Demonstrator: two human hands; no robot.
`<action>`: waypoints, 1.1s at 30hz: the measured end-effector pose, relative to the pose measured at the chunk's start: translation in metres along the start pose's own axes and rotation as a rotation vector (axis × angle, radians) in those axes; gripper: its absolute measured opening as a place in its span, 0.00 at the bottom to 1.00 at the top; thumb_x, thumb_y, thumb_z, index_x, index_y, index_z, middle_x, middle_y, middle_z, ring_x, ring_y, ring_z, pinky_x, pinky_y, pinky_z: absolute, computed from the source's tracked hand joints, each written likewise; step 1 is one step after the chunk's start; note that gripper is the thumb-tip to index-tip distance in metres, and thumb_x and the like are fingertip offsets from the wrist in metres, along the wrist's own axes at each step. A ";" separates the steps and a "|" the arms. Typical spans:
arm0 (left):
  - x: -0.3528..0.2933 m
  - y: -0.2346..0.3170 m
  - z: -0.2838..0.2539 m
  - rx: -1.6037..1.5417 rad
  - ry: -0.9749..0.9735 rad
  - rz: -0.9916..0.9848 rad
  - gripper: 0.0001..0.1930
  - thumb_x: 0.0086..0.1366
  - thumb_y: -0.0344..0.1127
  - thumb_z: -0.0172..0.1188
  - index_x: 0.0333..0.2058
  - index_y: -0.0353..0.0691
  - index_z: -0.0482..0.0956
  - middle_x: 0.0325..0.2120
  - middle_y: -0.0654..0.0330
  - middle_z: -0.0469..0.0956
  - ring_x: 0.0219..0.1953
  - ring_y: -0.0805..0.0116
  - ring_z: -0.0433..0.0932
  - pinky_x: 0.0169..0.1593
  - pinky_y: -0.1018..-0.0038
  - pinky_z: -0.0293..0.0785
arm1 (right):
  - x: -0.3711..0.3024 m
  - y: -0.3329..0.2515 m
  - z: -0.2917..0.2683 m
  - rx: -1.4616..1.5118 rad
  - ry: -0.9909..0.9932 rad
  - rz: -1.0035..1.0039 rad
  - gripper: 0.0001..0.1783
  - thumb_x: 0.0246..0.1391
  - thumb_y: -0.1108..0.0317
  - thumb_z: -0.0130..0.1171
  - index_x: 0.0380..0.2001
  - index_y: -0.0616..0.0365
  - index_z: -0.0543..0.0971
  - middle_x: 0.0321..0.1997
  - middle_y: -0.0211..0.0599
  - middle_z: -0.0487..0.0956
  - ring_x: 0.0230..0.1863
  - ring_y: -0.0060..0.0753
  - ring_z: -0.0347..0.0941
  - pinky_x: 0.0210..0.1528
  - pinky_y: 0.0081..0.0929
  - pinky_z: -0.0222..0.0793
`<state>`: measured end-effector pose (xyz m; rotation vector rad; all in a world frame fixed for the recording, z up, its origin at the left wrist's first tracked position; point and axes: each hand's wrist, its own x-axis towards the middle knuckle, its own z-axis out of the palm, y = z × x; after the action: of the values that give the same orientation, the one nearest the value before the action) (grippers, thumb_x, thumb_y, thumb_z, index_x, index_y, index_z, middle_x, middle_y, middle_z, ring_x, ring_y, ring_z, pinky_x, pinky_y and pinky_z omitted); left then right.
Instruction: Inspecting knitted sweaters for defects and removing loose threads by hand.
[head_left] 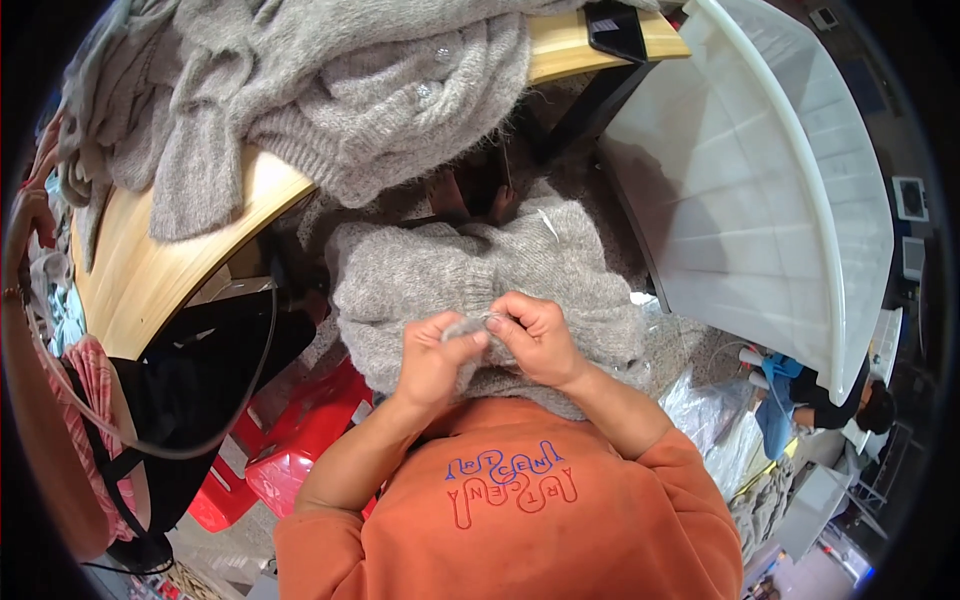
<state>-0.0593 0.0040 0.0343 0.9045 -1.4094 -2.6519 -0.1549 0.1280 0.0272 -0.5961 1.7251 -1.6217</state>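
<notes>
A fuzzy grey-beige knit sweater (400, 270) lies bunched across my lap. My left hand (437, 362) pinches a fold of its knit between thumb and fingers. Close beside it, my right hand (533, 338) is closed at the same spot, thumb against fingertips. Whether something small, such as a needle or thread, sits between the right fingertips is too fine to make out. A white tag or thread end (549, 226) shows on the sweater's far right part.
More grey knitwear (400, 110) is heaped on a curved wooden table (135, 285) ahead and left. A large white plastic bin (730, 180) stands at the right. Red plastic stools (305, 425) are at lower left. Other people are at the left edge and far right; clear plastic wrap (705, 410) lies on the floor.
</notes>
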 end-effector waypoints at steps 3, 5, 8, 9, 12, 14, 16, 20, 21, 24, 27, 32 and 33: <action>0.008 0.002 0.002 -0.230 0.036 0.008 0.02 0.54 0.22 0.55 0.28 0.33 0.75 0.22 0.61 0.77 0.21 0.77 0.72 0.27 0.80 0.70 | 0.003 -0.015 -0.007 -0.176 -0.063 -0.136 0.05 0.47 0.75 0.57 0.29 0.63 0.73 0.24 0.33 0.71 0.25 0.20 0.65 0.27 0.18 0.62; 0.005 0.003 -0.001 -0.211 0.056 -0.012 0.02 0.54 0.22 0.55 0.28 0.33 0.75 0.23 0.60 0.77 0.22 0.75 0.73 0.28 0.79 0.71 | -0.004 -0.029 -0.019 -0.245 0.015 -0.177 0.08 0.45 0.74 0.59 0.31 0.63 0.73 0.27 0.34 0.72 0.26 0.21 0.66 0.29 0.18 0.64; 0.004 0.005 -0.004 -0.204 0.090 -0.025 0.03 0.53 0.22 0.54 0.28 0.33 0.75 0.24 0.60 0.77 0.25 0.74 0.75 0.31 0.78 0.72 | -0.026 -0.030 -0.050 -0.409 0.069 -0.227 0.18 0.38 0.72 0.65 0.34 0.64 0.72 0.34 0.38 0.71 0.31 0.28 0.69 0.33 0.22 0.68; 0.004 0.003 -0.005 -0.172 0.102 -0.013 0.04 0.53 0.21 0.54 0.28 0.33 0.75 0.24 0.60 0.77 0.26 0.74 0.75 0.32 0.78 0.72 | -0.037 -0.028 -0.057 -0.531 0.032 -0.210 0.19 0.36 0.70 0.66 0.34 0.63 0.72 0.34 0.40 0.71 0.32 0.32 0.70 0.35 0.24 0.68; 0.002 0.004 -0.007 -0.176 0.097 -0.022 0.06 0.51 0.20 0.54 0.29 0.34 0.74 0.25 0.60 0.76 0.27 0.74 0.75 0.33 0.78 0.72 | -0.056 -0.015 -0.058 -0.745 -0.003 -0.231 0.21 0.33 0.65 0.67 0.33 0.61 0.73 0.35 0.41 0.72 0.33 0.41 0.70 0.36 0.31 0.67; -0.001 0.008 -0.007 -0.211 0.079 -0.041 0.07 0.50 0.19 0.54 0.29 0.34 0.74 0.25 0.60 0.76 0.27 0.75 0.75 0.33 0.78 0.71 | -0.064 -0.011 -0.057 -1.075 -0.135 -0.037 0.19 0.35 0.62 0.67 0.30 0.60 0.74 0.33 0.40 0.73 0.33 0.43 0.70 0.33 0.32 0.66; -0.004 0.010 -0.011 -0.247 0.033 -0.027 0.09 0.49 0.18 0.53 0.31 0.35 0.74 0.26 0.59 0.76 0.26 0.75 0.74 0.33 0.78 0.71 | -0.064 -0.009 -0.059 -0.997 -0.157 -0.006 0.18 0.35 0.62 0.66 0.30 0.59 0.74 0.31 0.39 0.73 0.33 0.41 0.70 0.31 0.30 0.65; -0.011 0.010 -0.011 -0.265 0.010 -0.018 0.08 0.52 0.20 0.53 0.33 0.33 0.73 0.27 0.57 0.77 0.28 0.72 0.76 0.35 0.76 0.73 | -0.058 -0.020 -0.068 -0.676 -0.215 0.307 0.15 0.37 0.68 0.65 0.31 0.59 0.75 0.26 0.39 0.73 0.31 0.35 0.70 0.31 0.24 0.64; -0.014 0.014 -0.003 -0.259 0.052 -0.072 0.09 0.52 0.21 0.52 0.34 0.32 0.73 0.29 0.55 0.77 0.30 0.69 0.77 0.37 0.74 0.74 | -0.061 -0.016 -0.069 -0.677 -0.214 0.305 0.15 0.37 0.68 0.65 0.31 0.59 0.75 0.26 0.39 0.73 0.31 0.35 0.70 0.31 0.24 0.64; -0.019 0.015 0.005 -0.262 0.048 -0.141 0.12 0.52 0.23 0.52 0.37 0.29 0.72 0.32 0.52 0.78 0.33 0.65 0.78 0.41 0.70 0.75 | -0.069 -0.001 -0.071 -0.274 0.020 0.050 0.13 0.38 0.74 0.62 0.32 0.59 0.75 0.27 0.38 0.73 0.29 0.31 0.70 0.33 0.22 0.65; -0.023 0.015 0.009 -0.284 -0.002 -0.166 0.13 0.53 0.23 0.51 0.39 0.28 0.72 0.34 0.50 0.78 0.35 0.64 0.79 0.42 0.70 0.75 | -0.070 -0.002 -0.071 -0.263 0.080 -0.182 0.15 0.39 0.78 0.59 0.36 0.60 0.75 0.29 0.39 0.73 0.28 0.30 0.71 0.34 0.23 0.67; -0.022 0.016 0.007 -0.312 0.013 -0.137 0.12 0.55 0.24 0.51 0.39 0.28 0.72 0.34 0.50 0.77 0.35 0.64 0.78 0.43 0.71 0.75 | -0.074 -0.024 -0.047 -1.031 0.149 -0.319 0.32 0.34 0.68 0.66 0.46 0.61 0.68 0.43 0.45 0.69 0.42 0.43 0.67 0.44 0.34 0.62; -0.023 0.015 0.006 -0.310 0.002 -0.124 0.12 0.55 0.24 0.50 0.39 0.27 0.72 0.34 0.50 0.77 0.36 0.64 0.78 0.43 0.71 0.74 | -0.078 -0.017 -0.042 -1.083 0.122 -0.273 0.39 0.28 0.64 0.69 0.47 0.62 0.66 0.47 0.46 0.66 0.45 0.47 0.63 0.45 0.37 0.58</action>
<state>-0.0470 0.0052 0.0593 0.9845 -0.9294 -2.8447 -0.1365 0.2108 0.0570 -1.2764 2.6503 -0.7448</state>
